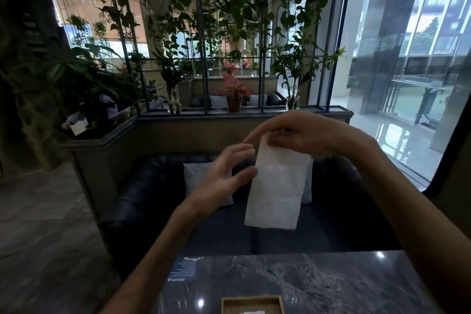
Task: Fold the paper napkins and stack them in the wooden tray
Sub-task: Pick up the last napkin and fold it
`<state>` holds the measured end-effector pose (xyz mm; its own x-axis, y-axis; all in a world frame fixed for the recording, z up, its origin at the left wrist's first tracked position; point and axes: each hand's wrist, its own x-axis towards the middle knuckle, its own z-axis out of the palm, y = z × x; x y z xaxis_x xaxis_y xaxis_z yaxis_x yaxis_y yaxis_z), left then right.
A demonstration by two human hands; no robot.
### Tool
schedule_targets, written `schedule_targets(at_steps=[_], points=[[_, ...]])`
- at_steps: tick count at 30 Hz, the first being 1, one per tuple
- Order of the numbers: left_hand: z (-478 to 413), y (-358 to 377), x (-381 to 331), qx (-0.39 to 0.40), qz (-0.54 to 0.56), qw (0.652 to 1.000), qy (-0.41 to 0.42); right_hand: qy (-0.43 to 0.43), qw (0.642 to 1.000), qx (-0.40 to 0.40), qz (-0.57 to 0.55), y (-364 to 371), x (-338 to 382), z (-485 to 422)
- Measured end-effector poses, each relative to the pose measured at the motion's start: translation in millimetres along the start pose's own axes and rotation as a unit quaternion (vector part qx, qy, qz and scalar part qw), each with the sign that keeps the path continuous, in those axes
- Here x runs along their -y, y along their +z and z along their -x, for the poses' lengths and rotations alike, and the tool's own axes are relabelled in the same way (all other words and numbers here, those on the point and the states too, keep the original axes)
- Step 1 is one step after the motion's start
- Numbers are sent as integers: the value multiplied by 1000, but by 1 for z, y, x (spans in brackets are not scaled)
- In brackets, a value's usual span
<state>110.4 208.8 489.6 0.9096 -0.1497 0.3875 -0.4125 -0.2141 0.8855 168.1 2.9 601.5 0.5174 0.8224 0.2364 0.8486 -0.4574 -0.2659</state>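
Napkin (276, 191) in right grip (300, 135) by top edge, left grip (221, 181) beside.

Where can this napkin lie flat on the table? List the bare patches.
Bare marble table runs from the wooden tray out to the far edge, and right of the tray up to the right forearm. Left of the tray is a narrower strip below the blue label. The near middle is taken by the tray.

A dark marble table (331, 283) stands before a dark sofa (153, 186) with a pale cushion (196, 176). Behind it, a red-leaved potted plant (234, 92) sits on a ledge (204, 111) under trailing vines (229, 7).
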Motion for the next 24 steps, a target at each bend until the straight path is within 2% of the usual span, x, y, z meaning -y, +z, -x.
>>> schedule_targets(at_steps=[2, 4, 5, 7, 9, 12, 14, 17, 20, 24], points=[[0, 12, 0, 41, 65, 997, -18, 1, 999, 44, 30, -5, 7, -7], [0, 20, 2, 21, 111, 993, -29, -1, 998, 48, 49, -5, 10, -9], [0, 23, 3, 3, 130, 991, -31, -5, 998, 22, 50, -2, 10, -8], [-4, 27, 0, -28, 157, 987, -32, -5, 996, -83, 28, 8, 2, -2], [-7, 26, -3, -50, 188, 980, -36, 24, 980, -190, -48, 24, -12, 12], [-11, 20, -5, -65, 213, 974, -36, 94, 943, -259, -188, 55, -26, 38], [-12, 15, -6, -66, 206, 976, -32, 145, 901, -274, -302, 71, -33, 45], [-14, 12, -6, -62, 200, 977, -35, 178, 820, -207, -503, 84, -45, 40], [-16, 10, -5, -70, 192, 978, -41, 197, 775, -202, -566, 88, -44, 33], [-15, 4, -5, -82, 160, 982, -53, 183, 753, -237, -586, 84, -45, 27]])
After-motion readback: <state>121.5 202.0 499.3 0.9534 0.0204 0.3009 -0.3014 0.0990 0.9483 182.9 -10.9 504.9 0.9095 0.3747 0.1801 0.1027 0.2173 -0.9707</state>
